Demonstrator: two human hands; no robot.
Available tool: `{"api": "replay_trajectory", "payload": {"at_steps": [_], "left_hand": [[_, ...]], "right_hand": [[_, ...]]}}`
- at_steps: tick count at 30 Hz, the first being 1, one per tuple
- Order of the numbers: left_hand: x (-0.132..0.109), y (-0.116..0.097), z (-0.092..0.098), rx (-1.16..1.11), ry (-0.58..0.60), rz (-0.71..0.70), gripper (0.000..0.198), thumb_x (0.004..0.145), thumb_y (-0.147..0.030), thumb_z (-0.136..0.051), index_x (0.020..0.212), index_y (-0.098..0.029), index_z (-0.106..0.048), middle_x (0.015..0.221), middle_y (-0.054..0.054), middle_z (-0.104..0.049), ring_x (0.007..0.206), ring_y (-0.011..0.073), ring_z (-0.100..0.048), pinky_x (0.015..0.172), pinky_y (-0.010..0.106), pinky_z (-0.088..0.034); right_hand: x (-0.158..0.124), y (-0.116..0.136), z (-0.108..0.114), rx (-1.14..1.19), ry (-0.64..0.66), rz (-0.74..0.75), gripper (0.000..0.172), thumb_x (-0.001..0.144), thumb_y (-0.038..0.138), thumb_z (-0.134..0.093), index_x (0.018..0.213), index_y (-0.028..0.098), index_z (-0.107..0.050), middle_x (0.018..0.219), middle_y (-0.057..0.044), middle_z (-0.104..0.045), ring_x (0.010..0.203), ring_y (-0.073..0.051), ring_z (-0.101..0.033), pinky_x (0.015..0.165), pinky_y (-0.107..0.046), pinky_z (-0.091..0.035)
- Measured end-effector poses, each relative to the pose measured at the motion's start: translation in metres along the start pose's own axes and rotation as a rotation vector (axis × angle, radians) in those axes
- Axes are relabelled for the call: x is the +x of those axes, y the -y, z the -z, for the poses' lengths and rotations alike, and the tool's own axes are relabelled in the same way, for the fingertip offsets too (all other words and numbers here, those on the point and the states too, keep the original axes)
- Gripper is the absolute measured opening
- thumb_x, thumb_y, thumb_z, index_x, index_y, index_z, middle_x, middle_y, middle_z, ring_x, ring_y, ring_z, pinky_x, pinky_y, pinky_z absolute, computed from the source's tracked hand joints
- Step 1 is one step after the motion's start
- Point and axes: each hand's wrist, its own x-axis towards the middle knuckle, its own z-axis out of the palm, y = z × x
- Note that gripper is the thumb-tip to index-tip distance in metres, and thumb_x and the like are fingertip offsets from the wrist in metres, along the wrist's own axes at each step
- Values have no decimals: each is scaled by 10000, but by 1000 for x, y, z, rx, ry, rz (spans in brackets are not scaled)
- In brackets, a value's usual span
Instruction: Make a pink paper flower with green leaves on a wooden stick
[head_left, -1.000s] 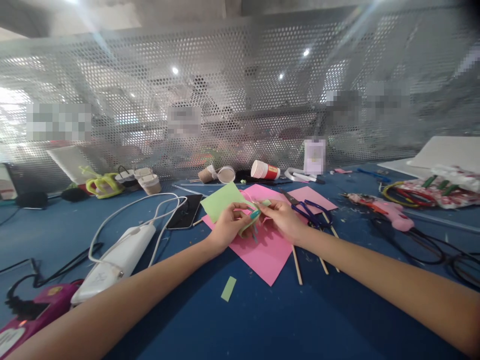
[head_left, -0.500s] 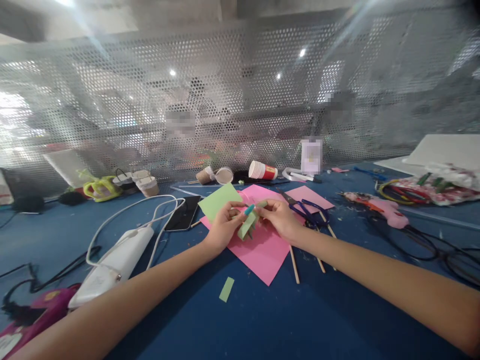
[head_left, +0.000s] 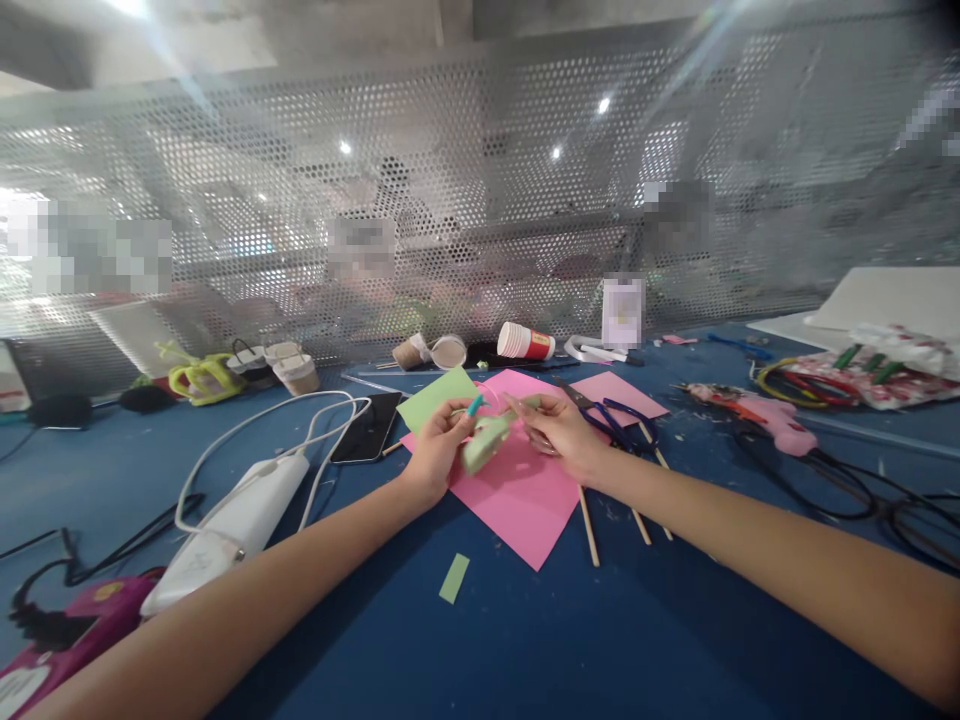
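Observation:
Both hands meet over a pink paper sheet [head_left: 517, 505] on the blue table [head_left: 525, 640]. My left hand [head_left: 435, 450] is closed round the lower end of a folded light-green paper piece [head_left: 486, 437], which tilts up to the right. My right hand [head_left: 559, 430] pinches its upper end. A green paper sheet [head_left: 431, 395] lies just behind my left hand. Blue-handled scissors [head_left: 619, 420] rest right of my right hand.
A small green strip [head_left: 454, 578] lies near me. Wooden sticks [head_left: 589, 525] lie right of the pink sheet. At left are a phone [head_left: 366, 427], a white power bank [head_left: 225, 520] with cables and a pink glue gun [head_left: 60, 635]. Another pink glue gun [head_left: 765, 418] lies at right. Paper cups [head_left: 525, 342] line the mesh screen.
The green paper piece has been turned and lifted a little, now tilting up to the right. My left hand shifted slightly left and lower; my right hand stays pinching the top.

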Motion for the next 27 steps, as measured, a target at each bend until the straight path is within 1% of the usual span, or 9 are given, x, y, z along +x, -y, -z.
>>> {"api": "replay_trajectory", "payload": {"at_steps": [3,5,7,11,14,19,23,25,27], "left_hand": [[3,0,1,-73,-38,56,323,664,-297,-765,891,-161,-578,623,-39,-586,527,75,-549,532,190,-473],[2,-3,-1,-120,-23,105,249,712,-262,-728,886,-153,-587,624,-35,-576,513,68,-537,526,185,-475],[1,-6,-5,-168,0,158,178,750,-228,-693,876,-146,-597,629,-29,-568,513,63,-535,533,179,-478],[-1,-9,-9,-251,60,228,100,774,-159,-655,856,-133,-604,655,-4,-583,556,76,-567,574,184,-493],[1,-7,-6,-287,91,236,91,768,-132,-650,848,-130,-605,625,-6,-576,570,88,-574,610,203,-503],[5,-1,-4,-232,58,236,101,755,-159,-668,835,-133,-611,692,20,-627,617,111,-597,642,228,-504],[1,5,-5,-140,102,140,125,817,-269,-617,851,-148,-615,705,16,-621,656,122,-592,648,235,-497],[-2,6,-5,-61,140,27,254,857,-378,-553,956,-159,-633,817,44,-646,783,158,-608,732,268,-504],[-6,4,-5,55,151,-112,356,850,-434,-549,1096,-186,-619,1005,69,-643,948,194,-593,855,304,-482]], "right_hand": [[1,0,1,10,1,-15,295,649,447,-771,647,188,-629,457,76,-439,360,-41,-300,341,-204,-230],[1,0,0,39,26,-30,312,626,426,-789,597,185,-593,541,51,-536,389,-45,-378,377,-211,-325],[0,2,-1,88,71,-62,345,596,404,-811,568,182,-548,583,49,-572,390,-45,-417,406,-221,-382],[-5,7,-7,195,150,-180,356,569,404,-826,647,192,-552,564,62,-575,417,-77,-514,432,-229,-441],[-8,8,-9,224,161,-243,343,568,360,-835,708,197,-567,599,50,-612,492,-100,-582,468,-227,-478],[-6,4,-6,257,108,-231,324,563,279,-840,746,203,-583,599,61,-607,489,-77,-564,454,-189,-450],[-4,3,-6,225,54,-203,314,552,288,-844,696,182,-586,580,50,-602,451,-66,-532,445,-194,-441],[-3,3,-7,193,8,-181,323,540,296,-849,688,174,-589,566,43,-603,459,-73,-545,457,-200,-452],[-3,4,-7,171,-47,-160,338,523,297,-855,683,170,-586,554,45,-598,460,-77,-548,457,-203,-453]]}}
